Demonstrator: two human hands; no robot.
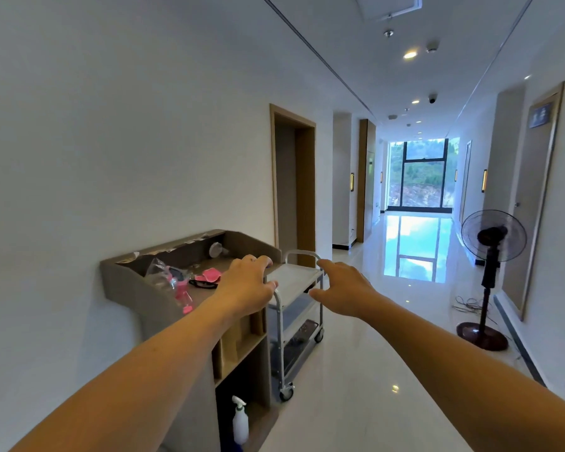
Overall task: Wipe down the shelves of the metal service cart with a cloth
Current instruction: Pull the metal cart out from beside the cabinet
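Metal service cart (296,277) stood on corridor floor, just beyond wooden bench (134,282) by left wall. Left hand (245,285) was at cart's near rail, fingers curled; whether they grasped rail, could not tell. Right hand (346,288) reached toward cart's near right corner, fingers released, spread, holding nothing. Pink items (211,275) lay on bench; spray bottle (240,422) stood in its bottom compartment.

hotel-like corridor; doors (296,181) both sides; glossy floor (388,353); end window (421,177)
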